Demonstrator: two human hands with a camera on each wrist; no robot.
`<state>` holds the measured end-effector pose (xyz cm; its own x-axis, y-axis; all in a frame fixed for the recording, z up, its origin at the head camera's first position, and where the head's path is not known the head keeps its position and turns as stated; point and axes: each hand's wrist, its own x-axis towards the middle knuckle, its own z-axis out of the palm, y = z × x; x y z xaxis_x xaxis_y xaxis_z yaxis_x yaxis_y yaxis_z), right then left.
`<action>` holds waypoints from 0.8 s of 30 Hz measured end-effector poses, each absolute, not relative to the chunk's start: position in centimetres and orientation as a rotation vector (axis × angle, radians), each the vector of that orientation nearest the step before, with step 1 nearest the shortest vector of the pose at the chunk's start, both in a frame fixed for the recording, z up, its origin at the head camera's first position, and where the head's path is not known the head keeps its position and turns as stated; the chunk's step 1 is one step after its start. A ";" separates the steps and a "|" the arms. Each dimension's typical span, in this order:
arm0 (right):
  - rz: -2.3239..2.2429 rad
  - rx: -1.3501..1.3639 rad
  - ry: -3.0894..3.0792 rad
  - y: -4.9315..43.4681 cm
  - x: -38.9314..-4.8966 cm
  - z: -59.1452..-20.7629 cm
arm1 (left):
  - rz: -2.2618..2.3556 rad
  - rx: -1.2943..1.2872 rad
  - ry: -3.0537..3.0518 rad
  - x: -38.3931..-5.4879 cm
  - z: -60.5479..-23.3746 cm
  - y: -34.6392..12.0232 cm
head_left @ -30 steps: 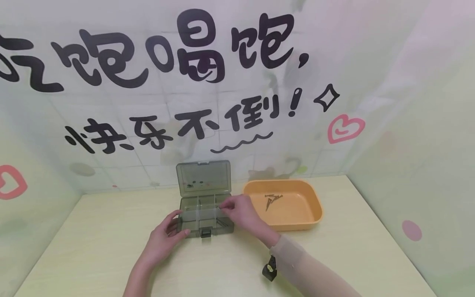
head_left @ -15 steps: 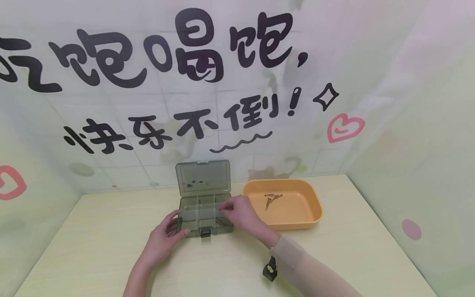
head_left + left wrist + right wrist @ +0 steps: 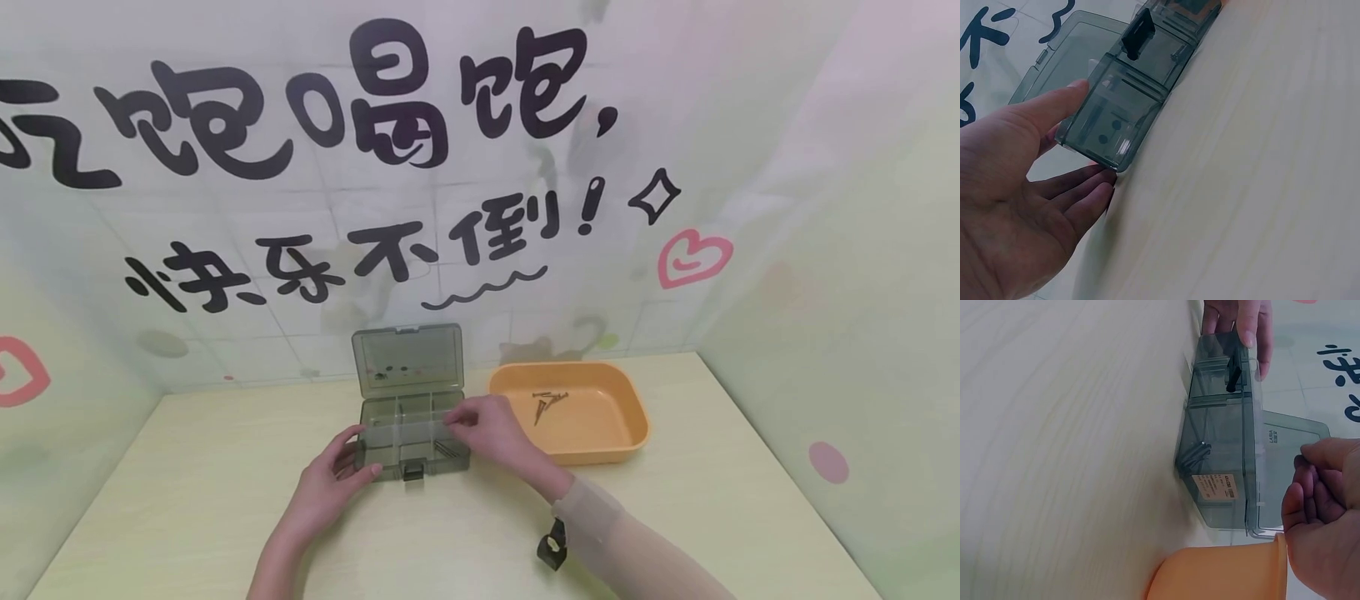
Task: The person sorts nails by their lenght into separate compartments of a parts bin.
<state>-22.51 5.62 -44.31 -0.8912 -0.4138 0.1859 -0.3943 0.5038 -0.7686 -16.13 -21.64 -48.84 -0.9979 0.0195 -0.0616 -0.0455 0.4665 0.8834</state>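
Observation:
A smoky see-through compartment box [image 3: 378, 454] stands with its lid [image 3: 408, 362] raised at the back. My left hand [image 3: 330, 483] grips its left end, thumb at the front corner and fingers around the side. A pale clear strip [image 3: 381, 433] runs across the box's middle. Over the right side, my right hand [image 3: 487, 429] brings its thumb and fingertips together near the strip's right end. Whatever lies between those fingertips is hidden in both the head and right wrist views. Several thin dark screws [image 3: 1196, 455] lie in the front right compartment.
Right of the box, an orange tray [image 3: 596, 457] holds several dark screws [image 3: 551, 400]. A black latch [image 3: 413, 469] hangs at the box's front. Behind stands a printed wall [image 3: 525, 325], close to the raised lid. A black device [image 3: 552, 546] sits at the right wrist.
The pale strip's right end looks slightly higher, near the right fingertips. A small dark spot at those fingertips is less visible. The left hand keeps its grip; the head view shifts slightly.

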 end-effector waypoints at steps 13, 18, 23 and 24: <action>-1.517 -0.725 2.562 6.9 -22.3 -44.3 | 1.601 -0.021 2.625 -16.2 -48.9 -21.6; -1.589 -0.705 2.522 7.7 -22.5 -44.3 | 1.603 -0.038 2.619 -16.1 -49.0 -21.7; -1.641 -0.645 2.501 8.9 -23.3 -44.2 | 1.609 -0.025 2.618 -16.1 -49.0 -21.7; -1.651 -0.634 2.507 9.3 -23.5 -44.2 | 1.609 -0.022 2.620 -16.2 -49.0 -21.7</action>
